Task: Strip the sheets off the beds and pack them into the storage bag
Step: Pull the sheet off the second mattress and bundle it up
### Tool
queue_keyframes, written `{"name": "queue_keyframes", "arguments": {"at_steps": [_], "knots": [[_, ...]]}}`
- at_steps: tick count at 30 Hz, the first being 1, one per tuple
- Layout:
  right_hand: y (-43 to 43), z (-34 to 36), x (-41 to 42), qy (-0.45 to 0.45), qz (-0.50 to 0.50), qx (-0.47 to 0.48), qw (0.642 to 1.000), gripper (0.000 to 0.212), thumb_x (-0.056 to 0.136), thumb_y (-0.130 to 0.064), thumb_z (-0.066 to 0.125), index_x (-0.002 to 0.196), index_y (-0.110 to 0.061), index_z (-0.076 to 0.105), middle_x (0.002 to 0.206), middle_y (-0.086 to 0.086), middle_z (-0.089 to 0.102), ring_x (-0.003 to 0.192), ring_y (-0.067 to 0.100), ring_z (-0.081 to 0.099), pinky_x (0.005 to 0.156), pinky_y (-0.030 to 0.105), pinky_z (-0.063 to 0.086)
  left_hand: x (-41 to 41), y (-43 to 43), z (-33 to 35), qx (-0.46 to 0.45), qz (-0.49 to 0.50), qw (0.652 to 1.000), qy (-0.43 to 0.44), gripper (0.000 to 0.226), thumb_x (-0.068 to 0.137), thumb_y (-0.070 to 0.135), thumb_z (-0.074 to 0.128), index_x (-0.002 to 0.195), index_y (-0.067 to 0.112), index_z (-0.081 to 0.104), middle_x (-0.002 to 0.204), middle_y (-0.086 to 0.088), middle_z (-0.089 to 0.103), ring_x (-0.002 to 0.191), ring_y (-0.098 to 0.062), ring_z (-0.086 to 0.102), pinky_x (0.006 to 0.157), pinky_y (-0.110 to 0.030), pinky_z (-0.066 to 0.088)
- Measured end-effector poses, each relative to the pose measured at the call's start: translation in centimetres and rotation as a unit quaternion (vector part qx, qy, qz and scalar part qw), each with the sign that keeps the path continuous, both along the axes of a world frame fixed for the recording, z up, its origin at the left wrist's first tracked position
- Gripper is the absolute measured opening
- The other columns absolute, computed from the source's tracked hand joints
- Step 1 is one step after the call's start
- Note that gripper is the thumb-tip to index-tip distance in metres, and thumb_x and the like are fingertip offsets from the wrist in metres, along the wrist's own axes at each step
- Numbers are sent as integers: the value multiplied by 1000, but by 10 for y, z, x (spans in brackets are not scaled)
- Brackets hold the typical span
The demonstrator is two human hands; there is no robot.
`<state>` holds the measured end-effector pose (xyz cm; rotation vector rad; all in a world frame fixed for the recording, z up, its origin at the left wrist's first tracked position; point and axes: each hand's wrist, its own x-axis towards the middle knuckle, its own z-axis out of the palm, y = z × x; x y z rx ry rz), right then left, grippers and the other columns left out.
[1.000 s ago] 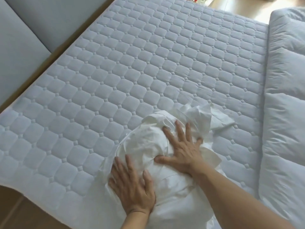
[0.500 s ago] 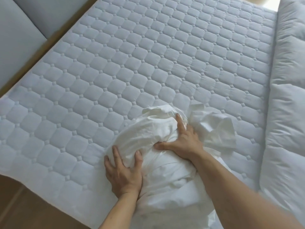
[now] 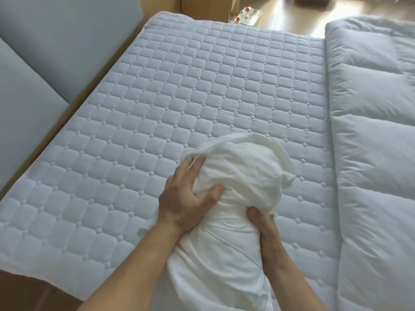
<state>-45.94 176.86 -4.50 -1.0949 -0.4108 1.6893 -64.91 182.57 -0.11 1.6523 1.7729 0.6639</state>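
Observation:
A white sheet (image 3: 242, 173) is bunched into a rounded bundle on the near part of the quilted mattress (image 3: 179, 90), with its tail trailing toward me. My left hand (image 3: 185, 196) lies against the bundle's left side, fingers stretched along the fabric and thumb pressing into it. My right hand (image 3: 261, 223) grips the bundle's lower right side; its thumb shows on top and its fingers are hidden under the cloth. No storage bag is in view.
A thick white duvet (image 3: 370, 131) lies along the mattress's right side. Grey padded panels (image 3: 45, 52) stand on the left behind a wooden frame edge. A clear packet with red spots (image 3: 247, 15) lies on the wooden floor beyond the bed.
The loose flap on the right has been gathered into the bundle. My right hand moved from the top to the lower right side; my left hand slid up along the left side.

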Motion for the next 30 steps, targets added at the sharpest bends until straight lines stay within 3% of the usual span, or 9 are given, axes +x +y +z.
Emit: {"name": "queue_keyframes", "arguments": {"at_steps": [4,7,10,12,14,17,19,23,30], "knots": [[-23,-14,7,-218,-61,-121,967,94,36,-52,88,122,-38,54,126,0,66,107,18,66,89,38,53,21,-22,-55,-101,-49,989,96,89,64,90,28,146,57,21,160,21,12,142,-22,23,112,-43,31],[-24,-12,21,-494,-41,-121,860,113,53,-53,88,149,-34,31,147,-2,44,135,24,43,107,42,39,34,-15,-73,-86,-46,985,142,84,69,89,29,146,55,22,160,18,14,137,-26,27,109,-46,35],[-15,4,16,-721,-69,113,680,99,77,-36,69,158,-27,14,163,8,19,150,29,18,119,38,12,36,-18,-73,-65,-51,985,153,81,73,87,25,148,53,20,161,16,12,136,-27,26,108,-47,36],[-3,12,4,-731,-24,243,637,80,82,-33,52,157,-26,26,165,9,19,153,29,13,121,46,9,34,-24,-71,-58,-58,985,154,75,79,82,17,148,54,17,162,15,7,137,-25,21,110,-47,34],[6,8,-5,-723,98,254,635,69,88,-41,40,155,-35,29,167,0,13,154,24,4,121,53,4,33,-29,-69,-49,-60,986,150,71,83,71,4,150,52,17,163,13,6,140,-25,20,112,-45,30],[14,-15,-2,-727,254,130,625,68,83,-71,19,147,-56,-1,161,-22,-16,151,12,-20,118,58,-9,34,-31,-66,-33,-53,985,160,75,84,57,-6,153,43,21,164,11,9,144,-25,19,115,-42,25],[11,-30,8,-694,248,56,674,77,72,-87,24,139,-69,-10,160,-26,-21,148,9,-25,119,59,-3,36,-35,-67,-20,-38,986,159,74,87,52,0,154,31,23,163,6,17,144,-26,23,115,-46,25],[-7,-40,19,-580,191,-7,792,103,53,-99,50,136,-76,-7,160,-28,-15,152,8,-8,122,49,15,37,-51,-71,-5,1,987,163,74,90,53,26,150,10,38,157,-7,34,138,-34,38,106,-59,36],[-6,-42,6,-557,162,-112,807,124,30,-107,46,126,-77,-27,161,-15,-25,152,15,-15,121,56,13,27,-47,-90,12,62,967,245,77,84,67,35,136,15,59,151,-19,39,129,-44,38,101,-61,30]]}}
